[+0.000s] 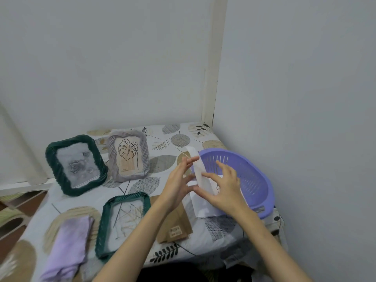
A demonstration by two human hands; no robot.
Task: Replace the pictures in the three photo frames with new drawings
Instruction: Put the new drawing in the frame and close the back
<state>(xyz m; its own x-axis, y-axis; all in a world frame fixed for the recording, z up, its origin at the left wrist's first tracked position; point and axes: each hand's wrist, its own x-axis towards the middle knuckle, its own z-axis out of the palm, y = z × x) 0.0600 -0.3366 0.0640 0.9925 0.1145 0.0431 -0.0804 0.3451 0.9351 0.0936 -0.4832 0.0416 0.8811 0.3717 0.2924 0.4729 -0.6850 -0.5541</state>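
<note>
Task status, midway at a guess: dark green frame (76, 164) at 10 o'clock and grey frame (128, 154) standing filled, teal frame (124, 222) flat and pictureless at 7; left hand (176, 185) and right hand (223, 188), fingers pinching, hold white drawing sheet (198, 169) by purple basket (254, 180).

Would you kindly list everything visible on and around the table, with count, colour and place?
upright dark green frame: 1, dark green, back left, flower picture inside
grey frame: 1, grey, upright beside it, leaf drawing inside
flat green frame: 1, green, lying flat near the front
cloth: 1, lilac, front left
brown card: 1, brown, right of the flat frame
basket: 1, purple, right side
white paper: 1 held sheet, white, more white sheets beneath
tablecloth: 1, leaf print
left hand: on the paper's left side
right hand: on the paper's right side
</note>
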